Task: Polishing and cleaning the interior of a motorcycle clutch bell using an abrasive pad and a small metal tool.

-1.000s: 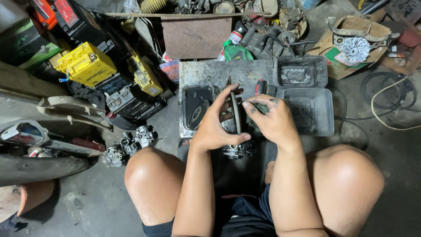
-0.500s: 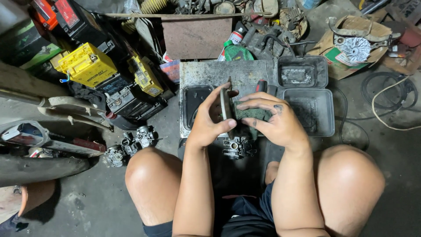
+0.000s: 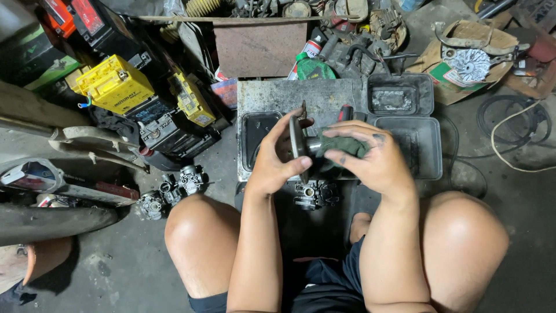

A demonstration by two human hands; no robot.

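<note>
The step in hand looks like wiping a small metal part clean, and it goes best if the disc [image 3: 297, 142] is kept steady by its rim while the rag [image 3: 341, 148] turns around the stem, so grime lifts off rather than smearing back on.

On the floor at the left lie yellow batteries [image 3: 116, 84] and, nearer the knee, a few loose carburettors [image 3: 174, 188]. The left hand [image 3: 275, 162] is curled about half shut, thumb in front and fingers behind, pinching the edge of the disc, which stands on edge above the near left part of the grey tray [image 3: 289, 95]. Just below the hands another carburettor [image 3: 313, 194] rests on the floor between the knees. The right hand [image 3: 370, 159] is closed loosely over the dark green rag, pressing it against the short stem that sticks out of the disc. Whether the fingers wrap the stem fully cannot be told, as the rag hides it. Further right sits a black tray [image 3: 425, 148].
</note>
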